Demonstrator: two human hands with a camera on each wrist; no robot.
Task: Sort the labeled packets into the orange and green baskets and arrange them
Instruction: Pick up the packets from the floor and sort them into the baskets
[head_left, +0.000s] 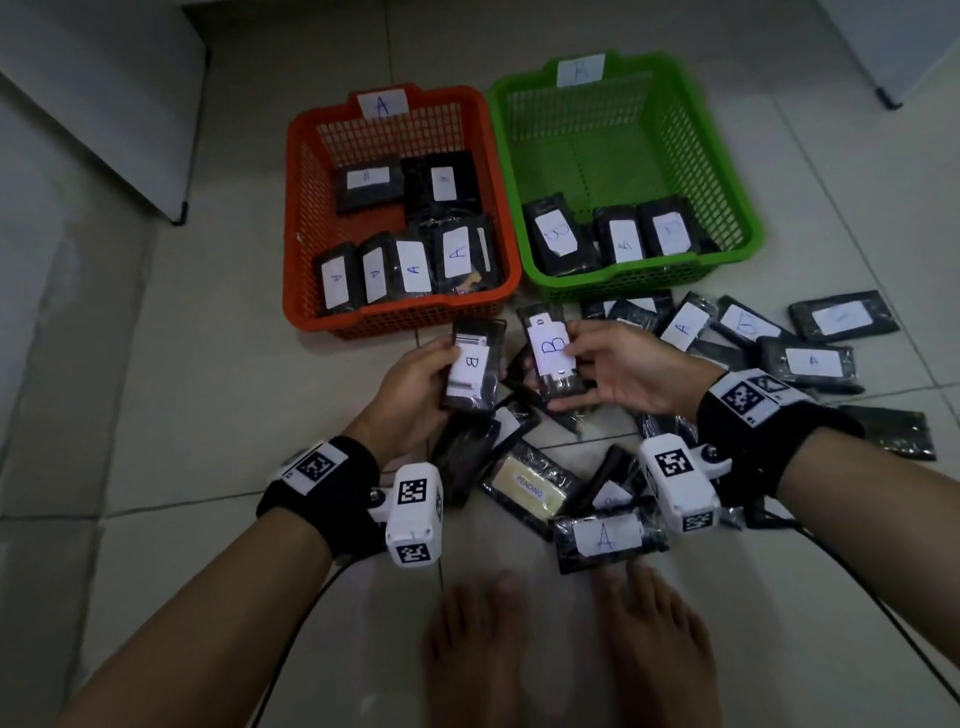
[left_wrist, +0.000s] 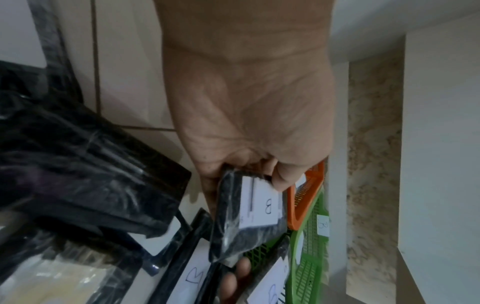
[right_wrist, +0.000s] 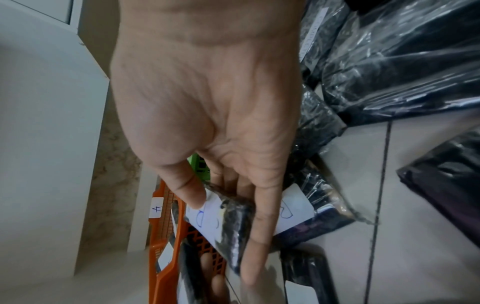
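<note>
L hand (head_left: 415, 384) grips a black packet w/ white "B" label (head_left: 474, 366), thumb across the label's top edge, fingers curled behind; packet held upright above the floor pile, just in front of orange basket (head_left: 400, 317). L wrist view confirms: thumb on the label corner, a fingertip showing under the packet's lower end.

R hand (head_left: 623, 371) holds a second "B" packet (head_left: 551, 356), thumb on the label's right edge, fingers wrapped under and behind. Packet is tilted slightly, near the gap between the two baskets' front rims. R wrist view: thumb pressing the label, long fingers lying along the packet's back.

Orange basket tagged "A": approx 7 packets inside, four standing in a row along the near wall w/ A labels, others further back. Green basket (head_left: 639, 283) tagged "B", just right of orange, rims touching or nearly: three packets leaning at the near wall, rest of the floor mesh bare.

Loose pile of black packets (head_left: 810, 358) on tile floor, spread right of and below the hands; some show A, some B-ish, several face down or unreadable. One w/ yellow insert reading "PENDING" (head_left: 530, 491) lies between the wrists; an "A" packet (head_left: 605, 538) lies just beside bare feet (head_left: 561, 644). Wrist cams w/ marker tags on both arms.
</note>
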